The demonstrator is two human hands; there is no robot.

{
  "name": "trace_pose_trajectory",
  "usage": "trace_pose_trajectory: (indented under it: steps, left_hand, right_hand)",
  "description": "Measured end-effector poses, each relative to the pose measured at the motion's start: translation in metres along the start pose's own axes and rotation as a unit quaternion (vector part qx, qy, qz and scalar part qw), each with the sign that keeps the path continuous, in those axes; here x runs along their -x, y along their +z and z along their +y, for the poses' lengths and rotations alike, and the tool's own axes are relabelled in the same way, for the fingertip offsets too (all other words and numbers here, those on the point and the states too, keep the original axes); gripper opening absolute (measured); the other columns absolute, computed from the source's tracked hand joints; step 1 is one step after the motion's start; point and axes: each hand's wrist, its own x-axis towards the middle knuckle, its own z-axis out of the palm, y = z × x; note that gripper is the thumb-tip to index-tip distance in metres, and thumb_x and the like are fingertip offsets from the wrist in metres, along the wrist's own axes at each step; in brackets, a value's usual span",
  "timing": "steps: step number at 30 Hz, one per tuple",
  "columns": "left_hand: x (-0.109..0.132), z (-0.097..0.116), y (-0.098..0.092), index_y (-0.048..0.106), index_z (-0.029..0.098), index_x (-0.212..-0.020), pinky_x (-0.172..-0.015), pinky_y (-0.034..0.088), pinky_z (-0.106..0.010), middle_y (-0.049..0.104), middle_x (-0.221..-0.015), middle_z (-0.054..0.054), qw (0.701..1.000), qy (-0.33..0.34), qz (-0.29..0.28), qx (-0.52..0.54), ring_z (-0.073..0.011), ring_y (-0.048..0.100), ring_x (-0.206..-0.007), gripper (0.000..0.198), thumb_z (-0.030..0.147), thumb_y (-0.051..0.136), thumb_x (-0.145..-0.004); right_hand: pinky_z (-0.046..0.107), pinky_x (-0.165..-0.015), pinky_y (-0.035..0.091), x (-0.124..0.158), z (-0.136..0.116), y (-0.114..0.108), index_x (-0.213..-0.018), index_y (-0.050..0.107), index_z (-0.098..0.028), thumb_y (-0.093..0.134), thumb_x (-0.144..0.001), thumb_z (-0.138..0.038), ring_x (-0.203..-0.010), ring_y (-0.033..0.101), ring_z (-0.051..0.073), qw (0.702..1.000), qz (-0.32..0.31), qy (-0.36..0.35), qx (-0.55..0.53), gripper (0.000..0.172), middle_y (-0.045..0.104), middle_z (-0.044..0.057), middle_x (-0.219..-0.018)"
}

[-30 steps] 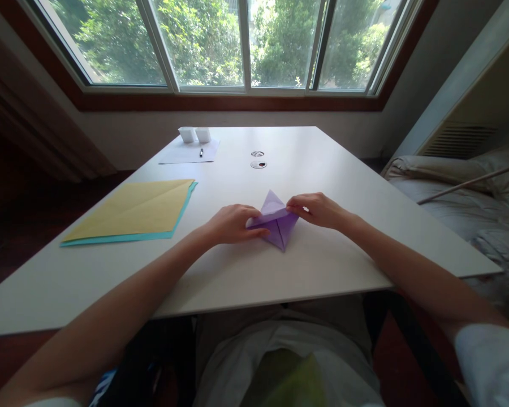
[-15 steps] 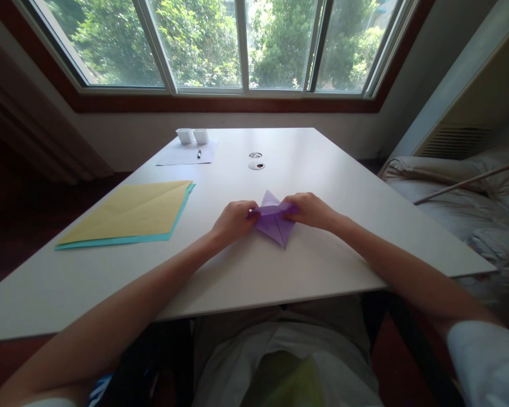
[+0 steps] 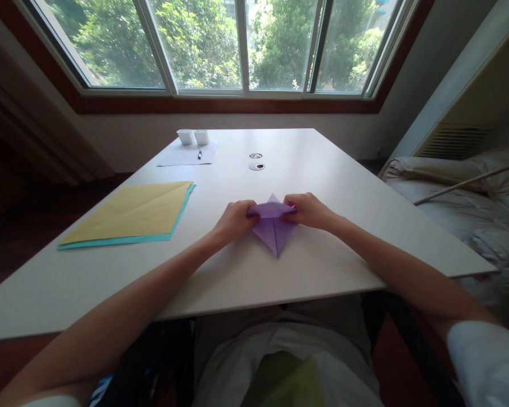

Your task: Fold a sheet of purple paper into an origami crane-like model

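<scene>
A folded purple paper [image 3: 274, 232] lies on the white table [image 3: 314, 265] in front of me, its point aimed toward me. My left hand [image 3: 233, 221] pinches its left corner with closed fingers. My right hand [image 3: 307, 210] pinches its right corner the same way. A folded-over flap runs between the two hands across the top of the paper.
A stack of yellow paper [image 3: 138, 212] over teal paper [image 3: 110, 241] lies at the left. Farther back are a white sheet [image 3: 186, 155] with a pen [image 3: 199, 154], two small white boxes [image 3: 193, 136] and two round cable ports [image 3: 257, 165]. A cushioned couch [image 3: 470, 203] stands at the right.
Both hands have drawn closer together on the purple paper. The upper flap has been folded down, and the paper's point has turned a little more toward me.
</scene>
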Motion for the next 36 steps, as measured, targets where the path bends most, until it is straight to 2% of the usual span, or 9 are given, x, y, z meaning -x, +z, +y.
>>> trace_pose_trajectory:
  steps: [3, 8, 18, 26, 31, 36]
  left_hand:
    - [0.001, 0.002, -0.002, 0.064, 0.016, -0.07, -0.055, 0.036, -0.022, 0.062, -0.064, 0.001, 1.0, -0.01, -0.001, -0.015, -0.0141, 0.054, -0.062, 0.012, 0.022, 0.053, -0.068]
    - [0.002, 0.006, -0.004, 0.065, 0.017, -0.074, -0.056, 0.037, -0.022, 0.063, -0.065, 0.001, 1.0, -0.002, -0.027, 0.002, -0.0138, 0.054, -0.061, 0.012, 0.022, 0.055, -0.068]
    - [0.001, 0.004, -0.007, 0.066, 0.016, -0.069, -0.054, 0.037, -0.023, 0.062, -0.063, 0.0, 0.999, -0.047, -0.008, -0.013, -0.0148, 0.055, -0.061, 0.013, 0.027, 0.058, -0.069]
    - [0.0, 0.006, -0.012, 0.069, 0.016, -0.07, -0.058, 0.038, -0.024, 0.066, -0.069, -0.003, 0.995, -0.021, -0.083, -0.058, -0.018, 0.059, -0.068, 0.012, 0.021, 0.059, -0.066]
    - [-0.002, 0.007, -0.012, 0.069, 0.016, -0.069, -0.056, 0.038, -0.025, 0.067, -0.07, -0.005, 0.992, -0.054, -0.074, -0.083, -0.0186, 0.059, -0.066, 0.018, 0.028, 0.056, -0.071]
    - [-0.001, 0.008, -0.009, 0.068, 0.016, -0.065, -0.052, 0.036, -0.024, 0.064, -0.061, -0.003, 0.994, -0.057, -0.063, -0.072, -0.017, 0.057, -0.061, 0.022, 0.028, 0.052, -0.074]
  right_hand:
    - [0.02, -0.057, 0.034, 0.001, 0.0, 0.001, -0.082, 0.061, -0.021, 0.063, -0.069, -0.03, -0.07, 0.056, 0.013, 1.0, -0.018, 0.004, -0.013, 0.016, 0.066, -0.001, -0.079]
    - [0.022, -0.059, 0.035, -0.001, 0.0, 0.003, -0.076, 0.059, -0.018, 0.053, -0.076, -0.033, -0.067, 0.055, 0.013, 0.999, 0.003, 0.016, 0.029, 0.016, 0.064, 0.002, -0.073]
    - [0.022, -0.057, 0.033, -0.001, -0.002, 0.008, -0.081, 0.06, -0.021, 0.054, -0.075, -0.034, -0.068, 0.056, 0.014, 0.999, 0.0, 0.022, 0.041, 0.016, 0.065, 0.001, -0.077]
    - [0.024, -0.055, 0.032, 0.001, -0.01, 0.009, -0.084, 0.062, -0.023, 0.053, -0.077, -0.038, -0.075, 0.059, 0.018, 0.992, -0.016, 0.05, 0.113, 0.019, 0.067, 0.003, -0.08]
    - [0.025, -0.055, 0.033, 0.001, -0.013, 0.009, -0.086, 0.062, -0.024, 0.052, -0.078, -0.038, -0.077, 0.06, 0.019, 0.991, -0.018, 0.058, 0.119, 0.02, 0.067, 0.003, -0.082]
    - [0.025, -0.057, 0.035, 0.0, -0.011, 0.008, -0.093, 0.063, -0.024, 0.05, -0.079, -0.036, -0.08, 0.061, 0.021, 0.994, -0.016, 0.055, 0.096, 0.022, 0.068, 0.004, -0.088]
